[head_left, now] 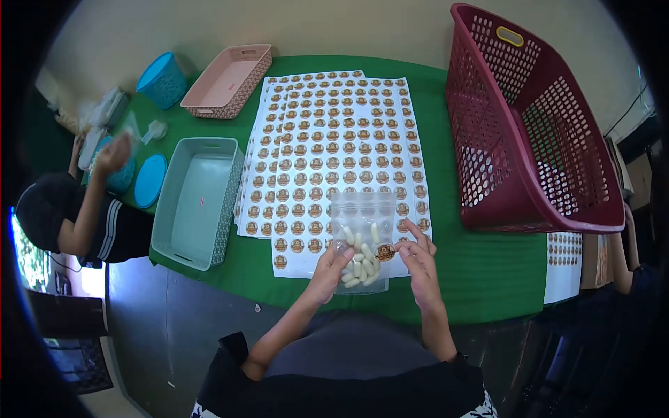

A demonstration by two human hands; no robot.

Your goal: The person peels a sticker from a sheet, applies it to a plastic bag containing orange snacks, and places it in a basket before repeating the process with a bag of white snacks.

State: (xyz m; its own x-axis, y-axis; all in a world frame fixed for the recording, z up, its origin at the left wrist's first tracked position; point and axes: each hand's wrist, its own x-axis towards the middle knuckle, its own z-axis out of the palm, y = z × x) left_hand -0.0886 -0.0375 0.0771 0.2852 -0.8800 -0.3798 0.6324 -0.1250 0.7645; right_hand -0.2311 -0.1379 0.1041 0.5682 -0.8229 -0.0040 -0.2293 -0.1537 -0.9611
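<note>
While the left hand (329, 270) grips the lower left edge of a clear plastic pouch (362, 233), the right hand (418, 263) pinches a round brown sticker (384, 252) against the pouch's lower right front. Both hands are closed on what they hold: the left on the pouch, the right's fingertips on the sticker, which touches the plastic. The pouch stands upright just above the near edge of the green tabletop (481, 279), with pale oblong pieces (359, 265) heaped in its bottom.

Behind it lie overlapping sticker sheets (334, 139), rows of the same round labels. A grey-green tray (198, 202) sits to the left, a pink tray (226, 80) farther back, and a tall red basket (536, 139) to the right.

By my reading, labelling is the step in hand: the sticker is being seated. Pressing it flat without a crease looks like what comes next, the left hand steadying the soft plastic.

At the far left another person's hand (111, 155) is raised near blue lids (150, 181).
</note>
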